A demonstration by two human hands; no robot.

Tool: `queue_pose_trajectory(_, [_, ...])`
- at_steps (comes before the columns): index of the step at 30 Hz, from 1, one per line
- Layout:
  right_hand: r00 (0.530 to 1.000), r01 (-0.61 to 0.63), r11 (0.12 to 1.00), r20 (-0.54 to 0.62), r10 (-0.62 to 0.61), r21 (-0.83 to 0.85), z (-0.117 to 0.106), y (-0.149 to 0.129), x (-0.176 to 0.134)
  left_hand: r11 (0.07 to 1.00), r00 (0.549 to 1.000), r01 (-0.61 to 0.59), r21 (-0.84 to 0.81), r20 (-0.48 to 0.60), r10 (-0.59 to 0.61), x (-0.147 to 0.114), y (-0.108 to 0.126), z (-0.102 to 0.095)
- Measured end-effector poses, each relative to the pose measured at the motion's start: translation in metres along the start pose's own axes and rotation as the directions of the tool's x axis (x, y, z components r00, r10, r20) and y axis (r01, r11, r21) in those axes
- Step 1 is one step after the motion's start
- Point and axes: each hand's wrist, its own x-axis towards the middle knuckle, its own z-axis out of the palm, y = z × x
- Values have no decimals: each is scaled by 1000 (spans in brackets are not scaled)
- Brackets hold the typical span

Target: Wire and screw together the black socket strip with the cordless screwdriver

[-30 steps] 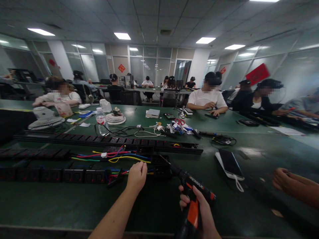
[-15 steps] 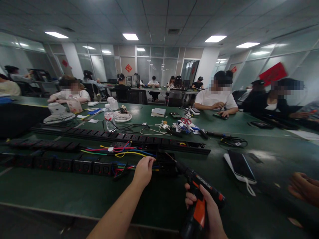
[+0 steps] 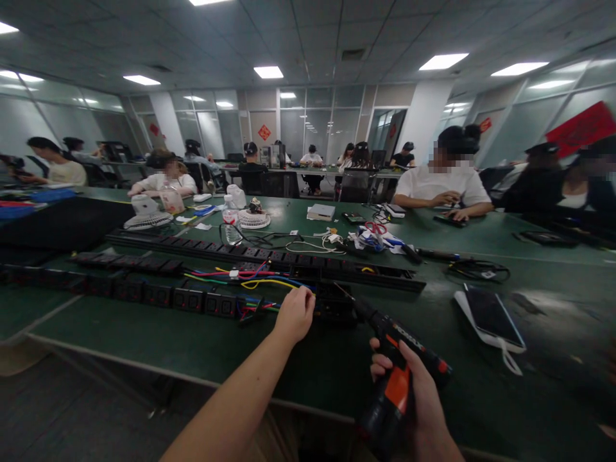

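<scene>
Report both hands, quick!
Left hand: closed near the yellow wire; can't tell if holding anything.
Right hand: closed, holding the cordless driver.

Green tabletop, black socket strips with coloured wires, clear bottle, coiled black cable, fan grille

Kinda dim tbh, lit by ceiling panels, dull glare on the green table, edges stretched and smeary

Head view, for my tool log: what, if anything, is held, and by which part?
Right hand: power drill, by its handle. Left hand, near the yellow wire: cannot be told.
</scene>
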Motion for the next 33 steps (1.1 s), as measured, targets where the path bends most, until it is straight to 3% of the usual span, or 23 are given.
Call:
queue_pose_trajectory(13, [999, 42, 999, -15, -41, 16, 4, 1, -1, 990, 986, -9, 142, 166, -15, -6, 15, -5])
queue_pose_trajectory(23, [1000, 31, 999, 4, -31, 19, 4, 0, -2, 997, 971, -38, 63, 239, 22, -4, 10, -3])
queue_pose_trajectory(33, [999, 47, 999, 18, -48, 19, 4, 1, 0, 1000, 973, -7, -23, 230, 12, -3, 6, -4])
